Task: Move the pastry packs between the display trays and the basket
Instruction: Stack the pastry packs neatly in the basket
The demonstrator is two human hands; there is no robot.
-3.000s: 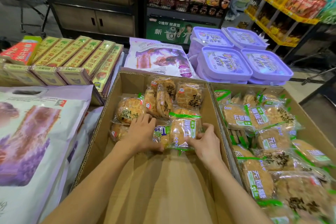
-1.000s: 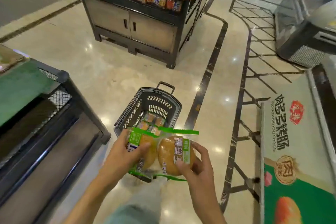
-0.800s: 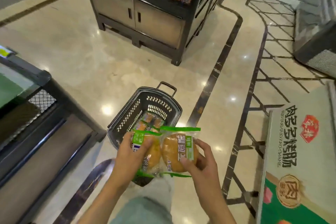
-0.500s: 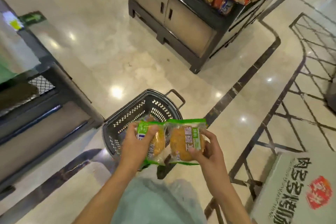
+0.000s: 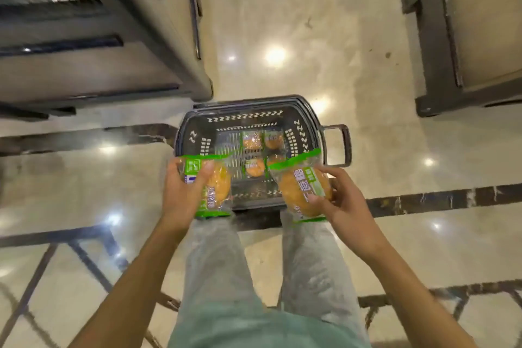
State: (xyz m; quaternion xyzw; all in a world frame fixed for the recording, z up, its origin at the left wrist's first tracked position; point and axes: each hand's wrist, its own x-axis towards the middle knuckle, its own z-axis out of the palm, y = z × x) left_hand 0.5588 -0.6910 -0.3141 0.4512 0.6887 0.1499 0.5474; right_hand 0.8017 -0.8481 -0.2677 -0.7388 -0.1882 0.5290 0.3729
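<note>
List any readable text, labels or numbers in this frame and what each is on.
Nothing reads cleanly.
Pack in the left hand: white print on a green label plus a dark blue mark, blurred, not legible.
Pack in the right hand: large characters on a green and white label, motion-blurred, not readable with confidence.
Packs in the basket: green labels, too small to read.
Basket: only cut-out slot patterns, no text.

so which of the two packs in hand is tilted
The pack in the right hand, pastry pack, slants over the basket. The left hand holds its pack nearly straight.
</note>
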